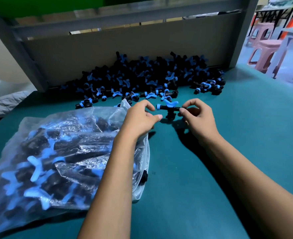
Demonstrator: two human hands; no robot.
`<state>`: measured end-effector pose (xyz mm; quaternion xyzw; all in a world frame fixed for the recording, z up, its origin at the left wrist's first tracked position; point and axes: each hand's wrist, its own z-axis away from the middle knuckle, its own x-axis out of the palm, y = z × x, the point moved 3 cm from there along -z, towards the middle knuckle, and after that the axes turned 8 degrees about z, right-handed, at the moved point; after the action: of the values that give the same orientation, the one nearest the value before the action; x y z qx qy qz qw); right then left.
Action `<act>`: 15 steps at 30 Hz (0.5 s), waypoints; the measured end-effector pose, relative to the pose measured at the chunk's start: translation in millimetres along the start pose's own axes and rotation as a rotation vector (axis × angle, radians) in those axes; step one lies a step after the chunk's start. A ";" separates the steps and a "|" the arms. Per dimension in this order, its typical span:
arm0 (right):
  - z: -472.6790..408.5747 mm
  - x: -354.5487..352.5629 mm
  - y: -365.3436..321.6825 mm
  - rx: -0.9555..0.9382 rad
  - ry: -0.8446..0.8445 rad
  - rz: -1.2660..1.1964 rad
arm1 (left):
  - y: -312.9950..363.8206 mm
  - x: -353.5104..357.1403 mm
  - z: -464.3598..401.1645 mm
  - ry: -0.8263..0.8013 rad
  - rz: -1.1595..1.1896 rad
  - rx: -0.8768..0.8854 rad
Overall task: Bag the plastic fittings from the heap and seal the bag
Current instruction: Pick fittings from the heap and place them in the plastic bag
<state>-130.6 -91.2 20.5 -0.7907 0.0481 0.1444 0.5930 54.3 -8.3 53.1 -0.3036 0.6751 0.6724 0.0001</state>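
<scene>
A black tee fitting (168, 110) with blue wing handle is hanging between both hands, near the heap (142, 78); the right hand (196, 118) is pinching its right end, the left hand (141, 116) is hovering half-curled, empty, over the filled clear bag (64, 152)

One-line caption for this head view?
Right hand pinches a fitting beside the left hand, between heap and filled bag.

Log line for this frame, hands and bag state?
right hand: pinches fitting | left hand: curled, empty | bag: part-filled, unsealed | heap: remains
</scene>
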 end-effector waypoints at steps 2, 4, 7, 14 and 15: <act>6.3 2.2 0.5 0.091 -0.109 -0.282 | -1.8 -0.1 -0.4 -0.012 0.027 -0.004; 9.1 3.8 1.7 0.122 -0.184 -0.412 | -0.1 -1.0 -0.2 -0.021 0.078 0.016; 11.8 6.0 2.8 0.140 -0.274 -0.504 | 1.9 -2.1 0.8 -0.046 0.222 0.012; 16.1 10.0 2.1 0.021 -0.339 -0.296 | 7.1 3.8 5.8 -0.074 0.388 -0.034; 16.0 9.8 2.1 0.018 -0.340 -0.302 | 7.3 3.9 5.6 -0.075 0.386 -0.031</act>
<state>-124.5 -75.7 11.7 -0.7477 -0.1702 0.1847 0.6147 45.8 -5.5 57.6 -0.1434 0.7099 0.6810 -0.1085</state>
